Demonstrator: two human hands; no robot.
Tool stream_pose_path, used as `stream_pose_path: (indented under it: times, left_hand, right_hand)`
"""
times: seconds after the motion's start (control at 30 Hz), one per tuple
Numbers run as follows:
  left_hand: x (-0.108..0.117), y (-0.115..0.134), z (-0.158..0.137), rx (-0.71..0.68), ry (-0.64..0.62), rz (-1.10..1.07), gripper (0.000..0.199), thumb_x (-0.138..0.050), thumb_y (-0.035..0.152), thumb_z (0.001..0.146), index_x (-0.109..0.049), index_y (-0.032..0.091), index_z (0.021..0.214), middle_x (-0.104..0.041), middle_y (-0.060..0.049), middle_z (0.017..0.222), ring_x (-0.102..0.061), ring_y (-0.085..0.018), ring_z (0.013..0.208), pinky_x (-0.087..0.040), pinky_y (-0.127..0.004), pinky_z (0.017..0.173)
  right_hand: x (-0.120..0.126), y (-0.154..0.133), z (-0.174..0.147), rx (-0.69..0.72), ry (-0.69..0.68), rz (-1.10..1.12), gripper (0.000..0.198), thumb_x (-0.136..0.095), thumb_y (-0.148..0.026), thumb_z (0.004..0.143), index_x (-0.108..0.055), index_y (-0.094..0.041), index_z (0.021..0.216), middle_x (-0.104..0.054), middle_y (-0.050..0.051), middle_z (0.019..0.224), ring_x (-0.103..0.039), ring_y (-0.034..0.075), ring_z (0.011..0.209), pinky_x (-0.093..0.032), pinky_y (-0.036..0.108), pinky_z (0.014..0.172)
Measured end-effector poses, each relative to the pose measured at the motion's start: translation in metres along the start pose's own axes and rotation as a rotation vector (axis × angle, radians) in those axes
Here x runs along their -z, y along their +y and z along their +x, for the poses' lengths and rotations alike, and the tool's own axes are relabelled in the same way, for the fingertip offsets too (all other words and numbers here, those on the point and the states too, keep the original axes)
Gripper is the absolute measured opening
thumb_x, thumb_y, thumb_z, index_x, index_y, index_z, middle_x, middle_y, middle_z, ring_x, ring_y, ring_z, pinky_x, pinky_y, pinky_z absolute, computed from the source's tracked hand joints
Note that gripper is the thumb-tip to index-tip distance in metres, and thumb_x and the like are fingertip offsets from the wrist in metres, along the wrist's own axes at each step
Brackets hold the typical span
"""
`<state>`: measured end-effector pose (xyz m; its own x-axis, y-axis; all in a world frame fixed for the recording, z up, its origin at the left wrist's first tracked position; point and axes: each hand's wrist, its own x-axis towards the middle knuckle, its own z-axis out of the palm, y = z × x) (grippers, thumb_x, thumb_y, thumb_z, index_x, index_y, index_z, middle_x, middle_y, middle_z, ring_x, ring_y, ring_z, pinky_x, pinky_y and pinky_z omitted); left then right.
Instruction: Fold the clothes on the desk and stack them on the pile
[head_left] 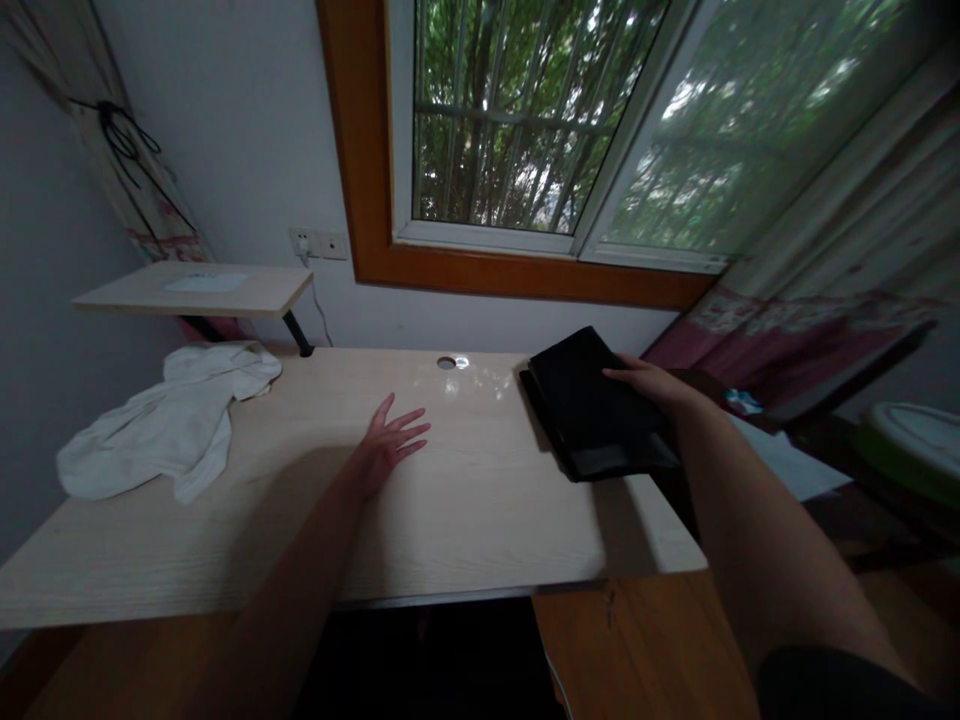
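Note:
Two flat black folder-like items (600, 400), stacked or folded together, are tilted at the right end of the pale wooden desk (465, 520). My right hand (649, 385) grips their far right edge, thumb on top; its other fingers are hidden underneath. Over the middle of the desk, my left hand (386, 450) has its fingers spread and holds nothing. A crumpled white cloth (165, 420) lies on the desk's left side, apart from both hands.
A raised shelf (202, 285) with a paper sheet on it stands at the back left. Behind the desk are a wall socket (316, 243) and a window (540, 120). A cable hole (446, 363) is near the back edge. To the right sits a green-and-white container (911, 450).

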<state>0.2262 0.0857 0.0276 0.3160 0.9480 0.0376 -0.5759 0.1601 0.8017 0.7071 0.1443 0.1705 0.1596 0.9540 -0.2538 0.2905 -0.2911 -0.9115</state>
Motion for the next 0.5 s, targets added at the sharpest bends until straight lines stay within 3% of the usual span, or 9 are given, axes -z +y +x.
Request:
stream_pose_path:
  times: [0.13,0.23,0.33,0.5]
  left_hand:
    - [0.001,-0.001,-0.001,0.008,0.007,0.001,0.099,-0.071,0.019,0.084,-0.014,0.036,0.163,-0.055,-0.016,0.151,-0.063,-0.030,0.128,-0.034,-0.062,0.118]
    - [0.000,-0.001,-0.001,0.012,0.010,0.008,0.096,-0.071,0.019,0.084,-0.018,0.033,0.162,-0.055,-0.017,0.150,-0.064,-0.030,0.128,-0.033,-0.061,0.119]
    - [0.000,-0.001,-0.001,0.008,0.013,0.012,0.093,-0.071,0.019,0.084,-0.021,0.031,0.162,-0.056,-0.017,0.149,-0.064,-0.031,0.126,-0.034,-0.061,0.119]
    - [0.002,-0.001,0.000,0.022,0.008,0.033,0.090,-0.072,0.019,0.082,-0.027,0.028,0.160,-0.058,-0.017,0.146,-0.065,-0.030,0.124,-0.036,-0.061,0.118]
  right_hand:
    - [0.007,0.030,0.004,-0.060,0.076,-0.005,0.063,-0.070,-0.027,0.084,-0.053,-0.023,0.145,-0.075,0.015,0.119,-0.076,0.026,0.083,-0.064,0.040,0.074]
    - [0.009,0.042,-0.003,-0.061,0.134,-0.013,0.075,-0.076,-0.037,0.082,-0.048,-0.023,0.150,-0.072,0.018,0.126,-0.076,0.030,0.093,-0.064,0.043,0.078]
    - [0.016,0.047,-0.007,-0.046,0.075,-0.063,0.085,-0.083,-0.042,0.076,-0.046,-0.027,0.152,-0.068,0.019,0.133,-0.075,0.034,0.101,-0.064,0.044,0.079]
    - [0.035,0.060,-0.002,0.045,0.038,-0.173,0.090,-0.082,-0.033,0.074,-0.042,-0.026,0.154,-0.056,0.019,0.149,-0.069,0.031,0.116,-0.061,0.038,0.087]
